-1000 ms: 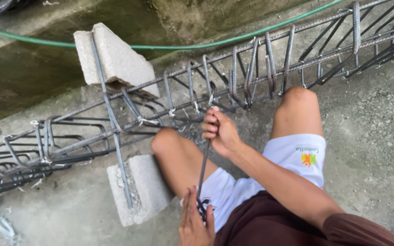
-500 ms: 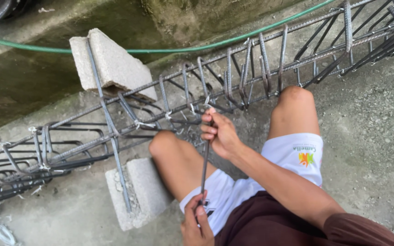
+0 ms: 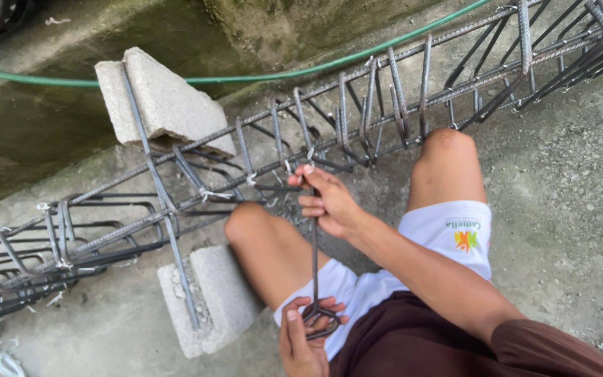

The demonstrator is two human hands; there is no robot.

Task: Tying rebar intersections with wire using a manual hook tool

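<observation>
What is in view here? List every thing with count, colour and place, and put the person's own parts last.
rebar cage: one, dark grey, lying slantwise from lower left to upper right
concrete blocks: two, pale grey; one upper left against the cage, one at lower centre
loose bar: one, grey, slanting from the upper block down over the lower one
hose: one, green, across the top
tie wire: several pale twists on cage joints
concrete ground: grey, right side
hooked rod: one, dark, upright between the hands
shorts: white, on the thighs
right hand: fingers at the rod's top by the cage
left hand: gripping the rod's looped lower end
</observation>
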